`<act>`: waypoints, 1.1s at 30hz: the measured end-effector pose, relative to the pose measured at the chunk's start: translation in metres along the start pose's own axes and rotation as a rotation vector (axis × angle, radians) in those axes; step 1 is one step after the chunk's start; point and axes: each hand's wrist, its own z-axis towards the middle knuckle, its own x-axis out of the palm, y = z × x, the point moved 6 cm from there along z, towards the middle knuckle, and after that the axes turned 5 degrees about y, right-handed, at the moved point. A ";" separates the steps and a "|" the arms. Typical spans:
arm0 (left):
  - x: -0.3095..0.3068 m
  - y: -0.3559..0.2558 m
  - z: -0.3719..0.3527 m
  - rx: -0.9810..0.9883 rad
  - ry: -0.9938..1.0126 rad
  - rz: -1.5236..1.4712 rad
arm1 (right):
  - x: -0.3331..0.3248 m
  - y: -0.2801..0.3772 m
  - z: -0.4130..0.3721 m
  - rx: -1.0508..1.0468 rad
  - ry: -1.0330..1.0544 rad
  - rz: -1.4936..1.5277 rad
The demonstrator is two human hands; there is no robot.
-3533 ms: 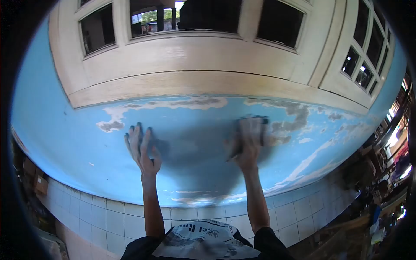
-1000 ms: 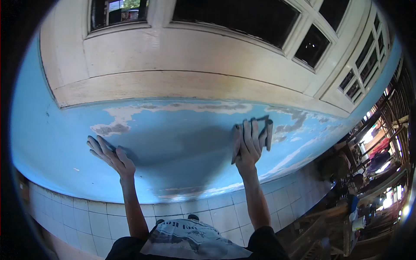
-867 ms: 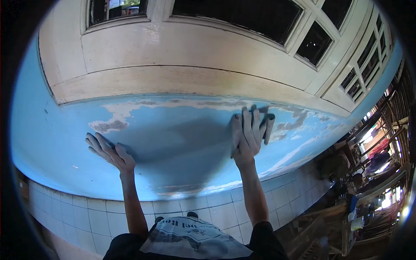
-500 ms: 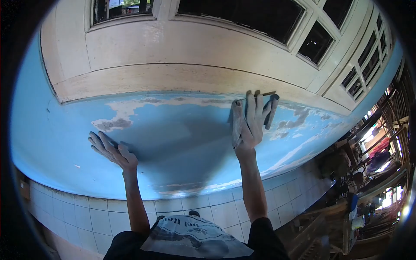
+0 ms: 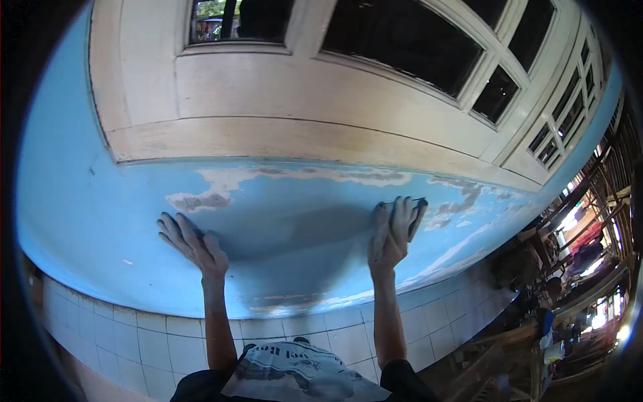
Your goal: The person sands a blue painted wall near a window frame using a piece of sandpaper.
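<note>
My left hand (image 5: pixel 193 246) rests on the blue painted wall (image 5: pixel 80 208) with its fingers spread and nothing in it. To the right, my right hand (image 5: pixel 396 236) presses a sheet of grey sandpaper (image 5: pixel 419 218) to the same wall. The sheet's edges curl up on either side of the fingers, and its rough face is hidden against the paint. Above the hands, pale and grey bare patches (image 5: pixel 218 200) show where paint is gone. A dark shadow covers the wall between my arms.
A cream wooden window frame (image 5: pixel 234 137) with dark panes runs above the blue wall. White tiles (image 5: pixel 184 352) lie below it. At the right are wooden beams (image 5: pixel 516 345) and cluttered objects. A printed shirt front (image 5: pixel 295 372) shows at the bottom.
My right hand has moved down the wall with the sandpaper, away from the window frame. My left hand appears slightly lower and further right as the view shifted.
</note>
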 end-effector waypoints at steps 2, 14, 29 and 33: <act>-0.004 0.000 -0.001 -0.010 0.030 -0.030 | 0.001 -0.011 0.000 0.144 -0.084 0.002; -0.064 0.054 0.026 0.137 0.006 -0.127 | 0.026 -0.072 -0.039 0.440 -0.229 0.121; -0.044 0.068 0.057 0.250 -0.158 -0.111 | 0.094 0.227 0.066 -0.494 0.507 0.767; -0.044 0.070 0.056 0.236 -0.095 -0.058 | 0.099 0.198 0.031 -0.446 0.538 0.633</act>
